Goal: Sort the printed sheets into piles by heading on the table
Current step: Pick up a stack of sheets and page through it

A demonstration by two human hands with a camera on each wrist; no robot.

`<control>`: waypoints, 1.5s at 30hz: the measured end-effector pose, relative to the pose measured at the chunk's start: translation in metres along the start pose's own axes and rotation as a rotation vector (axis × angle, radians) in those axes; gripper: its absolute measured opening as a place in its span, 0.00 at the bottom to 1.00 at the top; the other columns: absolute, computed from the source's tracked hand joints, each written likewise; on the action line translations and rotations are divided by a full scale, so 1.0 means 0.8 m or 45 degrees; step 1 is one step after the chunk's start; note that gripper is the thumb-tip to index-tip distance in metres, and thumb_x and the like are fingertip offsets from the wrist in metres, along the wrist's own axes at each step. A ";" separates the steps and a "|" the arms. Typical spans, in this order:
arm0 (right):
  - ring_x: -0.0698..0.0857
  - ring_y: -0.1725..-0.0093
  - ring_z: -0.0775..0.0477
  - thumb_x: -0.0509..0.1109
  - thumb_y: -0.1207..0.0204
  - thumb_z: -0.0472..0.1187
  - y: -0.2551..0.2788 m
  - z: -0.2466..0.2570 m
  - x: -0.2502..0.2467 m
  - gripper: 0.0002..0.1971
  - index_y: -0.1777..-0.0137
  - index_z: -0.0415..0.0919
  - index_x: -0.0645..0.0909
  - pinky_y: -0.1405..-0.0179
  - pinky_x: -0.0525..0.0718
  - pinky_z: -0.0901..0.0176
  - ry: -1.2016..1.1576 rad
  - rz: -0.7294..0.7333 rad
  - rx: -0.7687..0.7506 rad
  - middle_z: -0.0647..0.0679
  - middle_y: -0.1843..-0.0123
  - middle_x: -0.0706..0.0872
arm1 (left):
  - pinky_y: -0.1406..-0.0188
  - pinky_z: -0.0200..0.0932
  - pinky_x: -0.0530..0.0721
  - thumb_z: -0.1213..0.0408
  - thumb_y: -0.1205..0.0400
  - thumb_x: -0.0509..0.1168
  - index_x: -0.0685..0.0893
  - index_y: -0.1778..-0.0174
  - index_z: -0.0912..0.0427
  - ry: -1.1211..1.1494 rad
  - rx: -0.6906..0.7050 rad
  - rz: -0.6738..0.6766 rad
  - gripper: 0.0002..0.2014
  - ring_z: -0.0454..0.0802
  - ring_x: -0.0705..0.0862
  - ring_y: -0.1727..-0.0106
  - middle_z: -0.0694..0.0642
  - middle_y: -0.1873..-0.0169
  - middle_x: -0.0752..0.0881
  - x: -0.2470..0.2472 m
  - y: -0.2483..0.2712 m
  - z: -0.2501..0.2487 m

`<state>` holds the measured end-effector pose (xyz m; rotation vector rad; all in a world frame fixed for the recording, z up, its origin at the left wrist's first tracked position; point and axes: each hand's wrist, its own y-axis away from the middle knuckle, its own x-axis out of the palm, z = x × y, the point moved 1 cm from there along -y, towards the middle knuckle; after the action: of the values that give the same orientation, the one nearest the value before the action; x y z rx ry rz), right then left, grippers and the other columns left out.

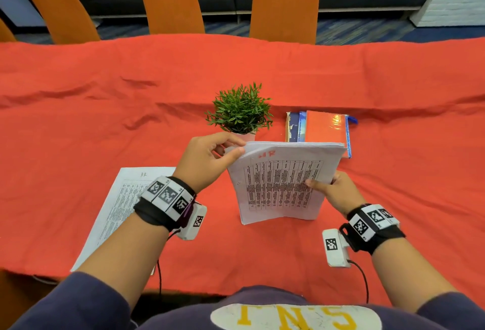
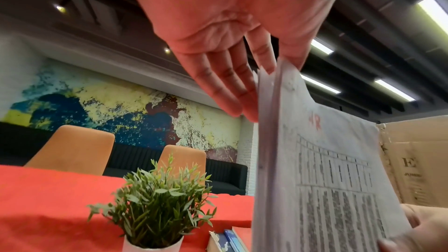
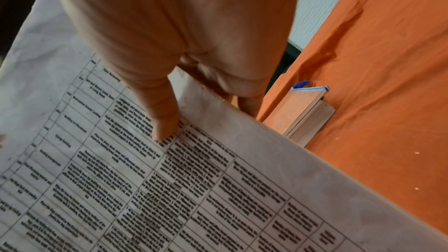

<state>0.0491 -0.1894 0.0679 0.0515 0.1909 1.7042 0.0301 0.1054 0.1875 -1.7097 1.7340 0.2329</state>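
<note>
Head view: the stack of sheets (image 1: 280, 182) stands tilted at frame centre, lower edge on the red-covered bench (image 1: 78, 109). The left hand (image 1: 207, 159) pinches the top sheet's upper left corner; the right hand (image 1: 338, 193) grips the stack's right edge. One sheet (image 1: 115, 206) lies flat at lower left.

Left wrist view: fingers (image 2: 225, 85) extended behind the stack, thumb in front.

Right wrist view: thumb (image 3: 162, 122) pressed on the printed table, fingers behind.

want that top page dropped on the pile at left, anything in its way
Nothing visible does. The left hand pinches the held stack of printed sheets; only bare red tablecloth and that forearm lie toward the flat white printed sheet.
</note>
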 end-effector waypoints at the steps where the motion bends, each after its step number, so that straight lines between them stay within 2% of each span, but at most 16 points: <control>1: 0.89 0.50 0.59 0.73 0.27 0.28 0.000 0.000 0.000 0.14 0.51 0.50 0.87 0.48 0.86 0.65 -0.002 0.001 0.001 0.61 0.54 0.92 | 0.67 0.39 0.81 0.55 0.25 0.72 0.89 0.57 0.44 -0.010 -0.001 0.033 0.04 0.49 0.84 0.67 0.48 0.65 0.90 -0.003 -0.002 0.000; 4: 0.89 0.52 0.63 0.73 0.27 0.28 0.001 0.003 0.001 0.14 0.52 0.50 0.87 0.50 0.86 0.69 -0.002 0.003 0.001 0.63 0.56 0.92 | 0.64 0.46 0.85 0.50 0.26 0.72 0.89 0.54 0.45 -0.061 0.028 0.124 0.08 0.51 0.85 0.65 0.50 0.63 0.91 -0.011 -0.008 0.000; 8: 0.89 0.56 0.64 0.73 0.27 0.28 0.001 0.003 0.002 0.12 0.53 0.48 0.86 0.54 0.85 0.71 0.006 -0.010 0.006 0.63 0.60 0.92 | 0.62 0.47 0.85 0.54 0.27 0.72 0.89 0.53 0.45 -0.158 0.052 0.194 0.08 0.48 0.85 0.65 0.47 0.63 0.90 -0.019 -0.013 -0.005; 11: 0.89 0.56 0.65 0.74 0.27 0.30 0.000 0.004 0.001 0.12 0.54 0.49 0.87 0.54 0.86 0.72 0.022 -0.008 0.015 0.64 0.60 0.91 | 0.64 0.47 0.85 0.45 0.28 0.70 0.87 0.51 0.42 -0.344 0.145 0.263 0.12 0.42 0.85 0.65 0.43 0.63 0.90 -0.022 -0.018 -0.007; 13: 0.89 0.57 0.66 0.74 0.27 0.30 0.001 0.004 0.001 0.12 0.54 0.49 0.86 0.55 0.85 0.73 0.022 -0.006 0.021 0.65 0.61 0.91 | 0.64 0.49 0.85 0.38 0.30 0.67 0.85 0.49 0.40 -0.461 0.184 0.293 0.18 0.44 0.85 0.62 0.43 0.63 0.89 -0.023 -0.022 -0.007; 15: 0.89 0.57 0.66 0.74 0.27 0.30 0.000 0.004 0.001 0.11 0.54 0.49 0.86 0.56 0.85 0.73 0.016 -0.011 0.029 0.64 0.61 0.91 | 0.64 0.49 0.84 0.37 0.31 0.65 0.84 0.47 0.39 -0.589 0.228 0.287 0.20 0.48 0.85 0.62 0.44 0.62 0.88 -0.023 -0.022 -0.010; 19: 0.90 0.58 0.64 0.74 0.27 0.30 0.000 0.004 0.000 0.10 0.55 0.48 0.87 0.57 0.86 0.72 0.030 -0.015 0.037 0.63 0.61 0.92 | 0.68 0.46 0.82 0.48 0.28 0.60 0.81 0.46 0.43 -0.830 0.387 0.246 0.16 0.54 0.86 0.62 0.45 0.58 0.89 -0.017 -0.018 -0.015; 22: 0.90 0.56 0.63 0.74 0.27 0.30 0.000 0.004 -0.001 0.10 0.55 0.48 0.87 0.56 0.86 0.70 0.033 -0.015 0.037 0.62 0.60 0.92 | 0.70 0.47 0.82 0.58 0.24 0.59 0.79 0.45 0.46 -0.862 0.404 0.236 0.12 0.56 0.87 0.62 0.47 0.56 0.88 -0.011 -0.019 -0.015; 26: 0.90 0.58 0.64 0.74 0.27 0.30 0.000 0.006 0.000 0.10 0.55 0.48 0.87 0.56 0.86 0.71 0.006 -0.025 0.048 0.62 0.58 0.92 | 0.61 0.52 0.83 0.65 0.19 0.62 0.81 0.44 0.49 -0.596 0.258 0.282 0.10 0.54 0.85 0.58 0.49 0.55 0.88 -0.014 -0.027 -0.004; 31: 0.90 0.58 0.62 0.74 0.27 0.29 -0.003 0.010 0.003 0.10 0.56 0.47 0.87 0.53 0.87 0.65 0.004 -0.017 0.064 0.61 0.59 0.92 | 0.49 0.48 0.84 0.76 0.20 0.63 0.83 0.42 0.53 -0.287 0.097 0.234 0.16 0.46 0.87 0.54 0.48 0.56 0.89 -0.027 -0.028 0.015; 35: 0.89 0.54 0.56 0.74 0.27 0.30 -0.006 0.014 0.006 0.09 0.52 0.45 0.87 0.46 0.85 0.57 0.032 -0.026 0.039 0.57 0.55 0.91 | 0.45 0.39 0.82 0.80 0.31 0.52 0.79 0.40 0.49 0.116 -0.097 0.199 0.29 0.44 0.87 0.50 0.52 0.52 0.89 -0.020 -0.013 0.029; 38: 0.88 0.49 0.49 0.74 0.27 0.31 -0.007 0.016 0.005 0.09 0.50 0.44 0.86 0.42 0.84 0.52 0.044 -0.033 0.036 0.51 0.50 0.90 | 0.41 0.34 0.75 0.77 0.37 0.53 0.72 0.38 0.40 0.252 -0.331 0.301 0.34 0.31 0.83 0.44 0.44 0.45 0.85 -0.001 0.011 0.050; 40: 0.88 0.47 0.47 0.74 0.27 0.31 -0.008 0.015 0.005 0.09 0.51 0.45 0.87 0.40 0.84 0.49 0.033 -0.030 0.050 0.49 0.48 0.90 | 0.38 0.35 0.74 0.74 0.34 0.62 0.71 0.38 0.38 0.273 -0.408 0.350 0.32 0.24 0.79 0.40 0.35 0.43 0.83 0.017 0.027 0.063; 41: 0.88 0.47 0.48 0.74 0.27 0.31 -0.008 0.016 0.004 0.09 0.51 0.45 0.87 0.40 0.83 0.49 0.028 -0.031 0.057 0.49 0.48 0.90 | 0.36 0.37 0.74 0.72 0.33 0.67 0.73 0.37 0.41 0.319 -0.418 0.335 0.31 0.26 0.79 0.37 0.34 0.42 0.84 0.026 0.031 0.067; 43: 0.88 0.49 0.49 0.73 0.27 0.30 -0.009 0.018 0.006 0.09 0.50 0.43 0.86 0.39 0.83 0.49 0.017 -0.041 0.065 0.46 0.47 0.90 | 0.35 0.40 0.76 0.68 0.27 0.72 0.77 0.37 0.48 0.452 -0.430 0.185 0.24 0.34 0.82 0.38 0.42 0.41 0.86 0.046 0.032 0.067; 45: 0.87 0.51 0.51 0.73 0.26 0.28 -0.009 0.021 0.009 0.11 0.47 0.40 0.85 0.39 0.83 0.50 -0.004 -0.063 0.057 0.42 0.45 0.89 | 0.43 0.35 0.79 0.72 0.20 0.67 0.80 0.42 0.53 0.568 -0.443 -0.055 0.14 0.32 0.85 0.47 0.46 0.47 0.87 0.062 0.027 0.053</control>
<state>0.0575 -0.1802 0.0825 0.0817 0.2264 1.6506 0.0291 0.0915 0.1205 -2.1764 2.0627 0.1462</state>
